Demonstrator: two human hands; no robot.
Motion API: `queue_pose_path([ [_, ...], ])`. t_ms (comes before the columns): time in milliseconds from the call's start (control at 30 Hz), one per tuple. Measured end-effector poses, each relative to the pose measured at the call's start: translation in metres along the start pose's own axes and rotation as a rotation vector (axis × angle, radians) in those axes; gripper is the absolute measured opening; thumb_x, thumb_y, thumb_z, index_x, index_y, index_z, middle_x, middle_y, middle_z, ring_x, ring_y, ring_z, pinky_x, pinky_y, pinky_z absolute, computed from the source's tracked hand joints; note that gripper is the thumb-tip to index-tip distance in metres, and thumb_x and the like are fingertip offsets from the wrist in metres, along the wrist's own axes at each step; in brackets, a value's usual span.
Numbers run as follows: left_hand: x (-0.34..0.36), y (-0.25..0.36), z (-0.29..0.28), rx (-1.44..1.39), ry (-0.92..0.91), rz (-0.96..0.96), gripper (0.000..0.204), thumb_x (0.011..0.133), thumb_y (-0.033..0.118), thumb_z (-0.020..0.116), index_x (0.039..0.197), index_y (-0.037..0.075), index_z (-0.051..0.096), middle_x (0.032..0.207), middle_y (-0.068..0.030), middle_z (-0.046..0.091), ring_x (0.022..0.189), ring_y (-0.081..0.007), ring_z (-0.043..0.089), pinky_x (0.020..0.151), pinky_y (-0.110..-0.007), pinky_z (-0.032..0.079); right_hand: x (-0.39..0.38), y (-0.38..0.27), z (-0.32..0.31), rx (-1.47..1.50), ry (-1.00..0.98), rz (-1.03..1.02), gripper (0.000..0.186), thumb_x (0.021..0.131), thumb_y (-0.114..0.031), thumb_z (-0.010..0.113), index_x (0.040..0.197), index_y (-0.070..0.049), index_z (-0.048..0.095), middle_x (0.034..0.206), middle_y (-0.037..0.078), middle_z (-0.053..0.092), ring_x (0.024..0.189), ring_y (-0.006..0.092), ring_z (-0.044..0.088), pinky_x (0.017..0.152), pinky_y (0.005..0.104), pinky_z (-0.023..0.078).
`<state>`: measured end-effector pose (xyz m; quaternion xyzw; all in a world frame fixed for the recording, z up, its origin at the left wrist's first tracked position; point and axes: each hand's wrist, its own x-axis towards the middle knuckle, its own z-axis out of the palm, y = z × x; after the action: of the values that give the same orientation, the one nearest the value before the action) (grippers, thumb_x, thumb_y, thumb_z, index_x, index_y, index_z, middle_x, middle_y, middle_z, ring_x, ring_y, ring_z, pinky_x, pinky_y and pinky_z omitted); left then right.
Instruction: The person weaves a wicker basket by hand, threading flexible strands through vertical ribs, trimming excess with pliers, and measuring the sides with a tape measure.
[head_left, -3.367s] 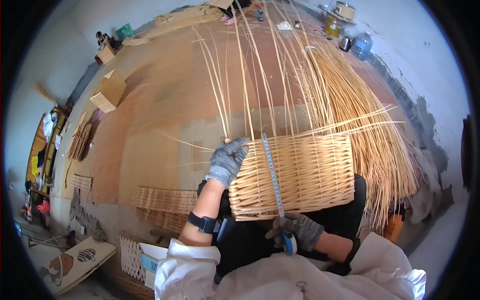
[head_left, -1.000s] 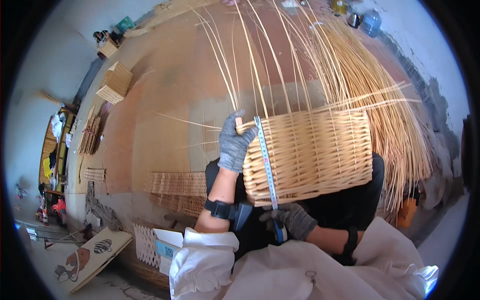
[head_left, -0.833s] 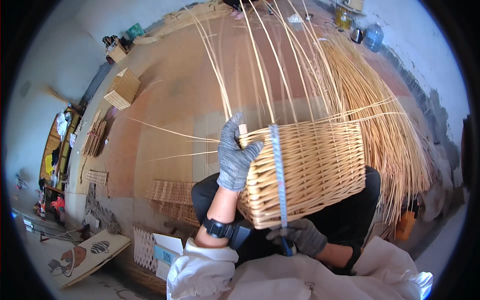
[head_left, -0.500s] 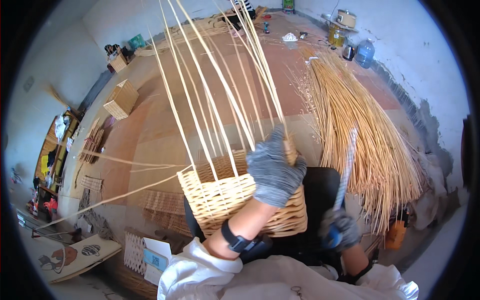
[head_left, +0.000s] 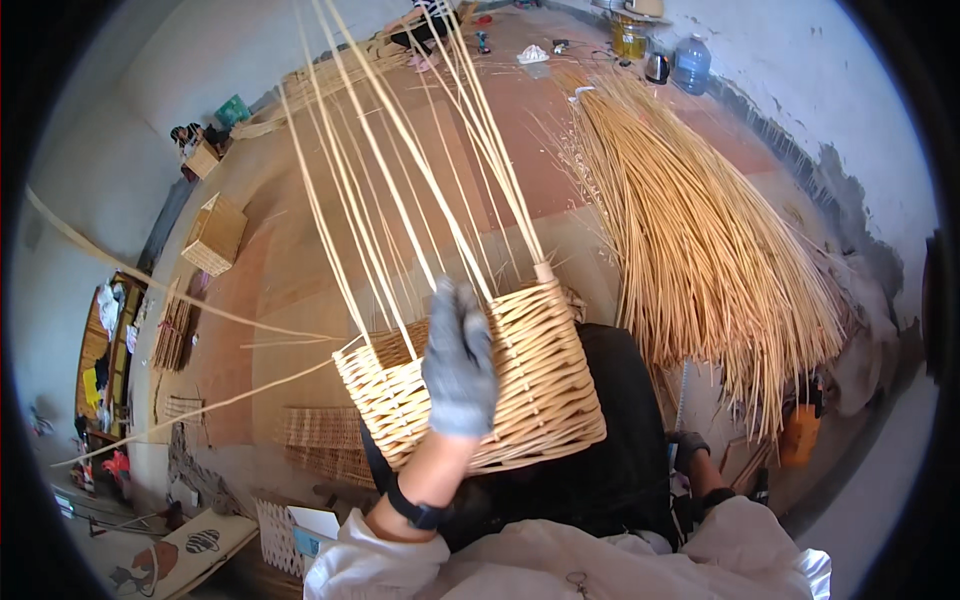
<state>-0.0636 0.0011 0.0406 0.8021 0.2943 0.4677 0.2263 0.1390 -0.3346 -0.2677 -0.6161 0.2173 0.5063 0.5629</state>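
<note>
Two loose white sleeves nearest, at the lower edge, with a black band round the left wrist. Next, on a lap in black cloth, a rectangular basket of pale woven wicker, tilted, with tall, unwoven pale rods rising from its rim and a long loose rod trailing left. Against its near wall, the left hand in a grey knitted glove, slightly blurred, fingers straight and close together, laid flat rather than curled. Beyond the knee, the right hand in a dark grey glove, partly hidden; grip impossible to tell. Just above it, a thin pale strip. On the floor to the left, a flat woven wicker panel; to the right, a large spread bundle of golden rods. Farther, a box-shaped pale wicker basket. Farthest, a dark kettle beside a big bluish clear bottle.
</note>
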Motion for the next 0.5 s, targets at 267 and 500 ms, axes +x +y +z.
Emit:
queue_pose_path([
  [267,-0.008,-0.027,0.031,0.169,-0.183,-0.411,0.027,0.091,0.026,0.034,0.104,0.007,0.050,0.072,-0.0220,0.059,0.065,-0.0340,0.058,0.062,-0.042,0.046,0.024,0.018,-0.004,-0.608,0.196,-0.076,0.018,0.077,-0.014,0.055,0.093,-0.008,0.059,0.086,0.005,0.062,0.078,0.0204,0.059,0.062,0.0340,0.049],
  [500,0.003,0.004,0.041,0.436,-0.591,-0.455,0.041,0.090,0.033,0.030,0.115,0.004,0.044,0.078,-0.0239,0.059,0.074,-0.0372,0.058,0.070,-0.045,0.044,0.103,0.097,-0.105,-1.060,0.207,-0.255,0.020,0.080,-0.021,0.053,0.095,-0.010,0.060,0.090,0.009,0.061,0.081,0.0217,0.059,0.060,0.0357,0.049],
])
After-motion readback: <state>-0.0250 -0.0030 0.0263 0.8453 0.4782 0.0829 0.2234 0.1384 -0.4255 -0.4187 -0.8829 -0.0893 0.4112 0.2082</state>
